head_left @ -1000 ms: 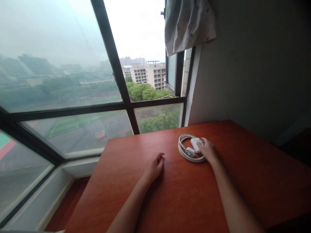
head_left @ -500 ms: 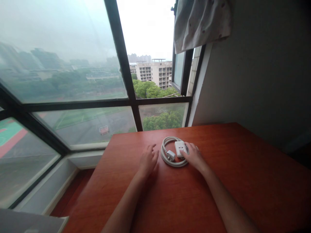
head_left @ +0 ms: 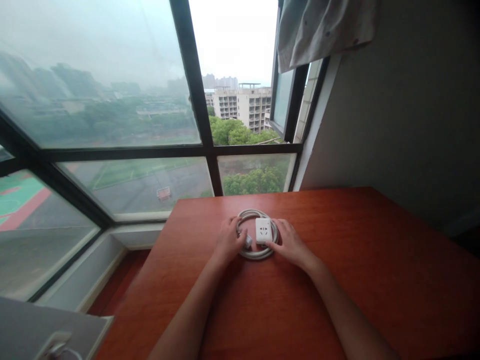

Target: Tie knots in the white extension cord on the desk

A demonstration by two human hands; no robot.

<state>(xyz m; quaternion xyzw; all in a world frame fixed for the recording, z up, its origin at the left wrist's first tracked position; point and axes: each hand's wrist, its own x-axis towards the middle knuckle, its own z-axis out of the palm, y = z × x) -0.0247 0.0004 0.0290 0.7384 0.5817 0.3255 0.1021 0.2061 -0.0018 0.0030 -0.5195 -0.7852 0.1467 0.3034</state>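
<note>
A white extension cord lies coiled on the reddish-brown table, its cable (head_left: 258, 255) wound in a ring. Inside the ring sit the square socket block (head_left: 263, 230) and, at lower left, the plug (head_left: 248, 242), partly covered by my left thumb. My left hand (head_left: 228, 240) grips the coil's left side, its fingers curved over the cable. From the right, my right hand (head_left: 291, 245) holds the coil's edge, with the thumb at the lower corner of the socket block. The fingertips of both hands partly hide the cable.
The wooden table (head_left: 262, 310) reaches up to framed windows (head_left: 127, 152) at the back and left. A pale curtain (head_left: 326, 32) hangs at the upper right beside a grey wall (head_left: 405, 110). A wall outlet (head_left: 56, 345) with a cord shows at lower left.
My left hand has moved onto the coil's left side from apart from it. The coil and socket block have shifted left and turned slightly. The view has tilted down a little.
</note>
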